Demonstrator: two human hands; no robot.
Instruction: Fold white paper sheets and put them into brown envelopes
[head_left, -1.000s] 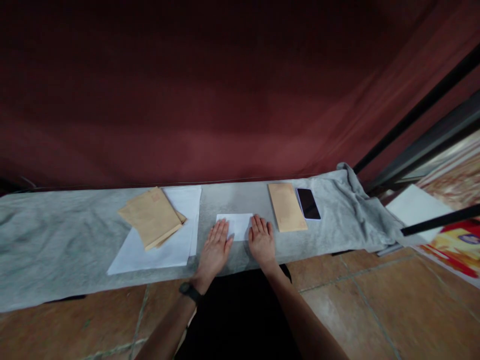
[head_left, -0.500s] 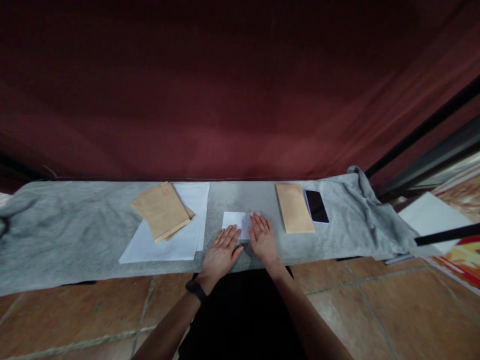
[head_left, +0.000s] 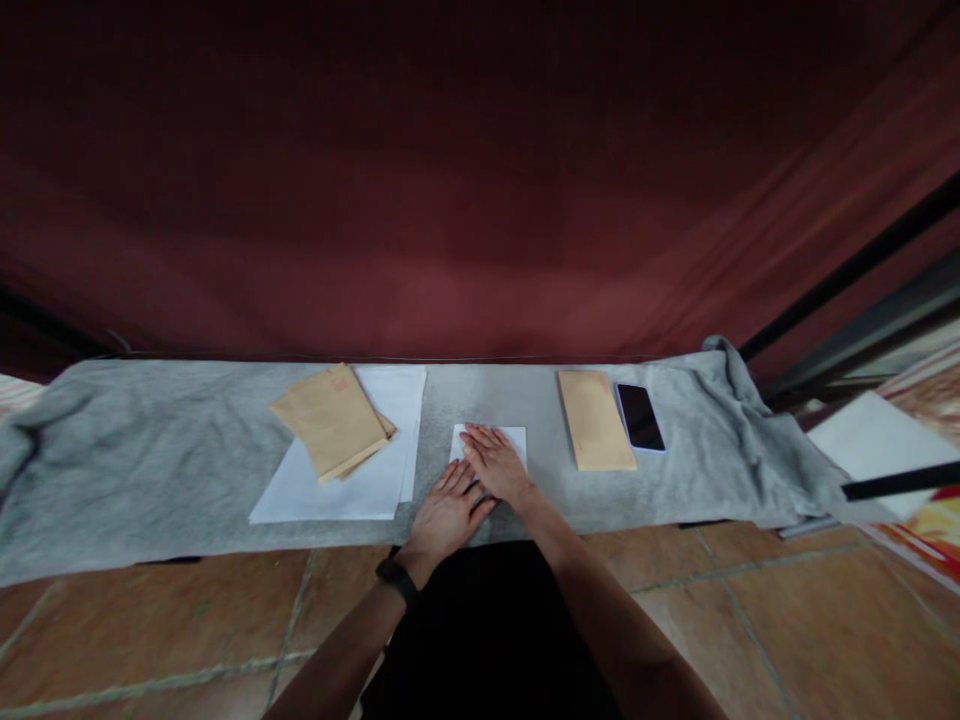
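A small white folded-looking sheet of paper [head_left: 516, 438] lies on the grey cloth in front of me. My left hand [head_left: 448, 508] rests on its near left edge with the fingers stretched out. Flat across the middle of the paper lies my right hand [head_left: 496, 466], its fingers pointing left and up, close to the fingertips of my left hand. Both hands cover much of the paper, so its lower edge is hidden. Neither hand grips anything.
Brown envelopes [head_left: 334, 420] lie on larger white sheets [head_left: 300, 495] at left. Right of my hands are another brown envelope [head_left: 598, 420] and a phone [head_left: 640, 417]. Grey cloth [head_left: 187, 450] covers the narrow surface; a dark red curtain [head_left: 480, 300] hangs behind.
My right hand has slid left across the paper, from its right side to its middle, near my left hand. My left hand stays at the paper's lower left.
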